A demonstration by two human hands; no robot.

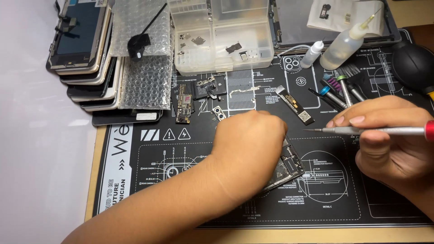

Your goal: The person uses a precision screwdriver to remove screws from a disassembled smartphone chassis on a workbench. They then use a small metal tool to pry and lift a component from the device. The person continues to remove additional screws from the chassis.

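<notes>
Left hand [247, 151] at frame centre, curled palm-down over opened phone [285, 166], hiding most of it and its own fingertips; grip impossible to tell. Right hand [392, 143] at right edge, partly cut off, fingers pinched closed around slim grey screwdriver [361, 130], tip pointing left, clear of the phone. Beneath, black printed work mat [149, 153]. Farther up, clear parts tray [221, 36]; upper left, stacked phone screens [83, 54], edges cropped.

A stack of dark phone screens [86, 54] and bubble-wrap bags [144, 68] lie at the mat's [135, 190] far-left corner.
</notes>
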